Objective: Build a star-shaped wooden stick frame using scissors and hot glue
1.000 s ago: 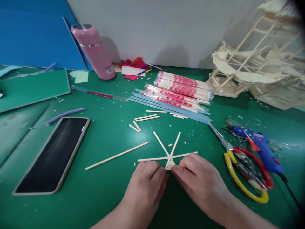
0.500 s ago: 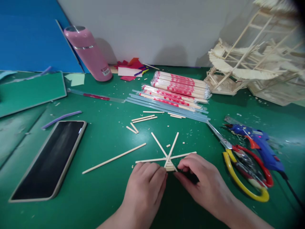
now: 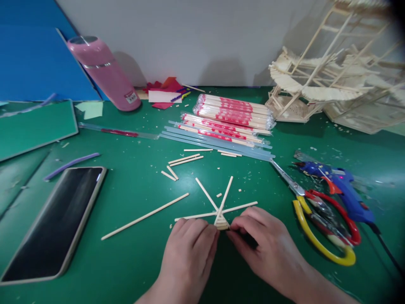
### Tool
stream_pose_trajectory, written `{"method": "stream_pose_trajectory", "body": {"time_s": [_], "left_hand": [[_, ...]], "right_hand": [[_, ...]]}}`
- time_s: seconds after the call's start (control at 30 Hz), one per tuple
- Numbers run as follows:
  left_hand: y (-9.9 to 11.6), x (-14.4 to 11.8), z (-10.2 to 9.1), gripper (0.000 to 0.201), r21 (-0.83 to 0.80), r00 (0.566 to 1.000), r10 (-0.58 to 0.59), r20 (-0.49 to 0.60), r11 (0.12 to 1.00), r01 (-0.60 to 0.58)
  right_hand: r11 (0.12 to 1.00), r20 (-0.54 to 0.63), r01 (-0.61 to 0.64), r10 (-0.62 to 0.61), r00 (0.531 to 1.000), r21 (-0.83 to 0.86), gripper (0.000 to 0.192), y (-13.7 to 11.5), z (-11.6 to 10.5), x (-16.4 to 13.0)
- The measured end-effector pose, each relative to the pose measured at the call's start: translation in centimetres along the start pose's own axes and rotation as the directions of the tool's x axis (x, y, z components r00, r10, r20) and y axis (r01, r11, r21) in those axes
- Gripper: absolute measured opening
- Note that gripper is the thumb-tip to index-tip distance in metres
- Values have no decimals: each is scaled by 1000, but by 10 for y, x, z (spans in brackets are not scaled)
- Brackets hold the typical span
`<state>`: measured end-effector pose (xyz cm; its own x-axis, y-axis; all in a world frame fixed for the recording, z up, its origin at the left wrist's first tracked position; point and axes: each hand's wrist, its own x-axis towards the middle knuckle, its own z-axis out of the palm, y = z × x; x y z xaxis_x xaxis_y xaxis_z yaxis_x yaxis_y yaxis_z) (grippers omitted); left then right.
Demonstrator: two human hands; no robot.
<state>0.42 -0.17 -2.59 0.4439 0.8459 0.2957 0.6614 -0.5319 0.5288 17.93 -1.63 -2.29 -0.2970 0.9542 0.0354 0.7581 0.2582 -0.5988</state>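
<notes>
Thin wooden sticks crossed into a star-like frame (image 3: 224,198) lie on the green table, with short pieces (image 3: 222,226) laid side by side across the near wedge. My left hand (image 3: 190,249) is closed at the left corner of that wedge, its fingertips partly hidden behind the knuckles. At the right corner, the thumb and forefinger of my right hand (image 3: 267,245) pinch the end of the frame. A single long stick (image 3: 145,216) rests to the left of my hands. Several cut sticks (image 3: 185,160) are scattered beyond the frame.
Scissors (image 3: 299,190) and a blue glue gun (image 3: 341,181) lie at right. Wrapped chopstick packs (image 3: 234,112) and glue sticks (image 3: 215,143) are behind. A phone (image 3: 53,223) and pink bottle (image 3: 106,71) occupy the left; a stick model (image 3: 303,90) stands back right.
The view has shifted slightly, so most things sit a little further left. Both hands stay at the stick frame's near corners, with hardly any change in their grip.
</notes>
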Motion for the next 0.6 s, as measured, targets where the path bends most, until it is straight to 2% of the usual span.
{"method": "stream_pose_trajectory", "body": {"time_s": [0.37,0.6], "left_hand": [[2,0,1,21,9,1000,12,8,1000,-12],[0,-2,2,17,-77,1000,-26,11,997,26]], "right_hand": [[1000,-16,-10,9,1000,-8,9,-1,1,1],[1000,-9,-11,11,1000,-9,10,-2,1,0]]}}
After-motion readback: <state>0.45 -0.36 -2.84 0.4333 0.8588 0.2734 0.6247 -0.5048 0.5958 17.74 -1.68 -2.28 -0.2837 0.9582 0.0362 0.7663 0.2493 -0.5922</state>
